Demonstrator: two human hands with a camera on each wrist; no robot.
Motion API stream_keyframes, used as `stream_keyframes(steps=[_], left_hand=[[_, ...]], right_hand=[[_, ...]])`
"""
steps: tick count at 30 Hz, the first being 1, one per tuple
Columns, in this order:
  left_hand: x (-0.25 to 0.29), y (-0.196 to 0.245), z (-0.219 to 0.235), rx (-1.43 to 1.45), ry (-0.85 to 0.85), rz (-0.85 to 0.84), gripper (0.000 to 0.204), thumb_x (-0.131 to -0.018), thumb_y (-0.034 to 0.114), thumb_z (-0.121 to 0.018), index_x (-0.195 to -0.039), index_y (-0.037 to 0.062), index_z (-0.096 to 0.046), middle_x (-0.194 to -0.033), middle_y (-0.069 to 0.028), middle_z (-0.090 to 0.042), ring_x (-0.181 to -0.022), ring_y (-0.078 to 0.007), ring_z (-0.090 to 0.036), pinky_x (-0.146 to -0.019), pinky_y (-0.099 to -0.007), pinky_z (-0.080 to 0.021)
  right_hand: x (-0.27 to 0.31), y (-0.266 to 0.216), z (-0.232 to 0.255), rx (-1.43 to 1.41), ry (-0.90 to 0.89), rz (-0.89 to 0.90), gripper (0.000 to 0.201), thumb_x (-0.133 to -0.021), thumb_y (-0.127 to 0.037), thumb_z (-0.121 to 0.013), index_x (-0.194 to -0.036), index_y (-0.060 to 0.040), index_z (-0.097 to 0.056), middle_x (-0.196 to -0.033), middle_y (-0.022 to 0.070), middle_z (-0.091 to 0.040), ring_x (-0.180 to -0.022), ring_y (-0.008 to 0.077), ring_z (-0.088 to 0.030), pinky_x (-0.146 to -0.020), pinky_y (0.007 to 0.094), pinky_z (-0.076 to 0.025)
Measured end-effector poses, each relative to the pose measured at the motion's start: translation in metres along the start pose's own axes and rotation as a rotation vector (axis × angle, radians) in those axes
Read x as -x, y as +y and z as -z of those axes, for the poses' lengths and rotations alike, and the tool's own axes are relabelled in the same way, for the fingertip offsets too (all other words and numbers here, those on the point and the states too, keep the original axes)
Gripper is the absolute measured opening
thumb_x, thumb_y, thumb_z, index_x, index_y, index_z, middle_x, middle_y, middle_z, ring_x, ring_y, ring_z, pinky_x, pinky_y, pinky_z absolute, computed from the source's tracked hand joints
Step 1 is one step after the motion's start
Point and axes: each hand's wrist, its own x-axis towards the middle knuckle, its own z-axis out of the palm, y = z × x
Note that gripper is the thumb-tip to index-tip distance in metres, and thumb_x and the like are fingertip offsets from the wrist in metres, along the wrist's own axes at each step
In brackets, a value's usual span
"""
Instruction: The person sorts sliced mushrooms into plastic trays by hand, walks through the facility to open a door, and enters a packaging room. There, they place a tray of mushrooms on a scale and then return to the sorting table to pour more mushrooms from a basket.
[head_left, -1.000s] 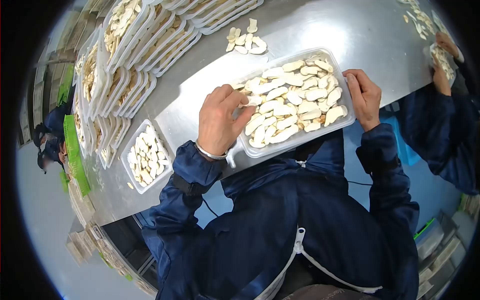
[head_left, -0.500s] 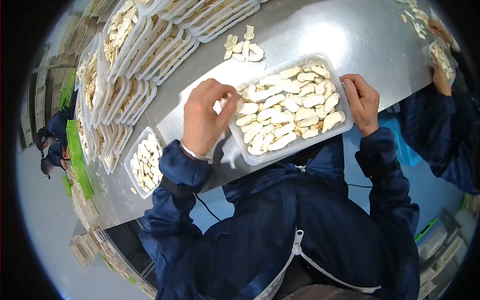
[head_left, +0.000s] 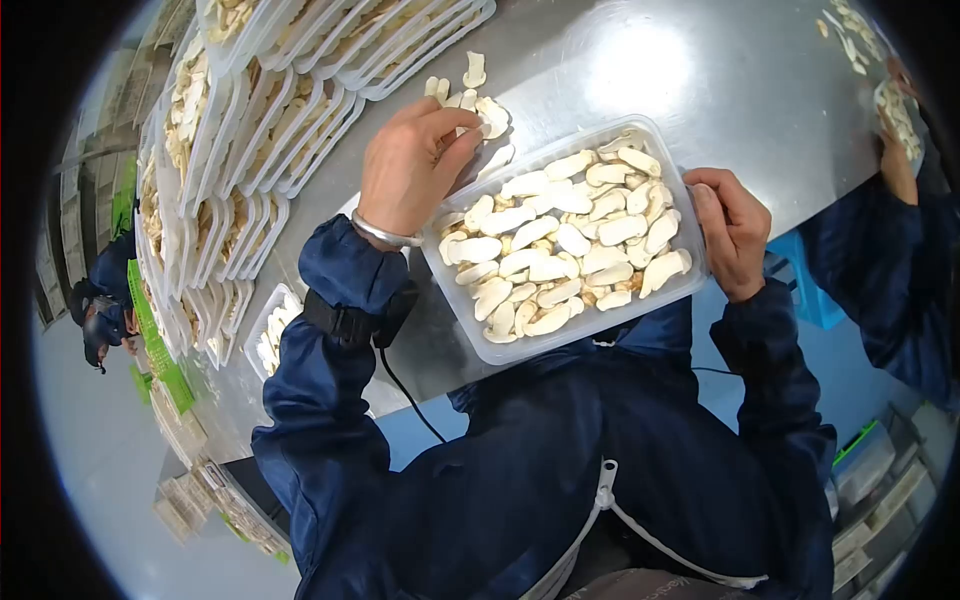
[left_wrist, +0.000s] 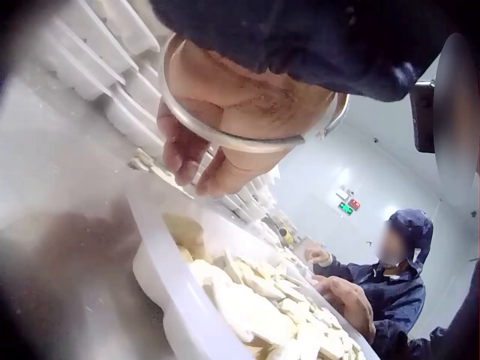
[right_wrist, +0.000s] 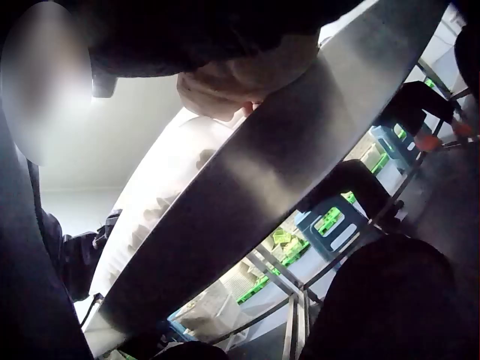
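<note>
A clear plastic tray [head_left: 474,340] filled with pale mushroom slices [head_left: 570,240] sits at the table's front edge, tilted in the head view. My right hand [head_left: 735,225] grips its right rim, thumb on top and fingers curled under. Beyond the tray's far left corner, my left hand [head_left: 415,165] reaches over a small pile of mushroom slices [head_left: 466,98]. Its thumb and index finger pinch the edge of a curved mushroom slice [head_left: 494,118]. In the left wrist view, the left fingers [left_wrist: 180,154] point down past the tray wall [left_wrist: 161,259].
Stacked trays of mushroom slices [head_left: 225,195] crowd the left side of the metal table [head_left: 750,110]. A smaller tray [head_left: 265,330] lies partly hidden behind my left sleeve. At the right, another person's hands [head_left: 898,165] hold a tray. A blue stool [head_left: 808,285] stands below.
My left hand has moved from the tray's left side up to the small pile. A mushroom slice now shows on the table between pile and tray. My right hand stays on the rim.
</note>
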Motion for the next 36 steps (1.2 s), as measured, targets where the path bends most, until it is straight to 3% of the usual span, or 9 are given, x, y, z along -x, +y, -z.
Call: stream_keyframes(steps=[12,17,26,36], left_hand=[[-0.008,-0.002,-0.005,0.029,-0.032,0.019,0.011,-0.081,0.007,-0.069,-0.089,-0.0001,-0.068,-0.071,-0.0056,-0.052,-0.063,-0.0146,-0.051,-0.060,-0.0270,-0.042],[0.027,0.021,0.032,0.111,-0.117,0.081,0.010,-0.081,0.004,-0.067,-0.088,-0.0031,-0.067,-0.076,-0.0079,-0.056,-0.065,-0.0144,-0.053,-0.061,-0.0274,-0.043],[0.043,0.022,0.026,0.016,-0.177,0.132,0.011,-0.078,0.007,-0.070,-0.083,-0.0023,-0.066,-0.077,-0.0066,-0.058,-0.063,-0.0133,-0.053,-0.059,-0.0277,-0.043],[0.046,0.018,0.028,0.136,-0.025,0.186,0.009,-0.078,0.002,-0.069,-0.084,-0.0012,-0.063,-0.072,-0.0021,-0.052,-0.065,-0.0110,-0.049,-0.062,-0.0251,-0.042]], right_hand=[[-0.001,-0.001,0.001,0.041,-0.017,0.039,0.013,-0.092,-0.009,-0.055,-0.095,0.0006,-0.064,-0.066,0.0081,-0.058,-0.055,0.0137,-0.053,-0.054,0.0258,-0.043],[0.000,0.000,0.000,0.004,-0.005,0.019,0.013,-0.092,-0.008,-0.056,-0.095,0.0011,-0.064,-0.070,0.0079,-0.061,-0.057,0.0122,-0.054,-0.055,0.0248,-0.043],[0.002,0.003,-0.002,-0.061,0.002,-0.017,0.015,-0.093,-0.010,-0.056,-0.096,0.0022,-0.064,-0.069,0.0073,-0.060,-0.058,0.0093,-0.053,-0.055,0.0237,-0.043],[0.001,0.000,-0.001,-0.033,0.008,0.016,0.015,-0.093,-0.009,-0.055,-0.095,0.0028,-0.064,-0.068,0.0078,-0.060,-0.057,0.0092,-0.052,-0.054,0.0242,-0.043]])
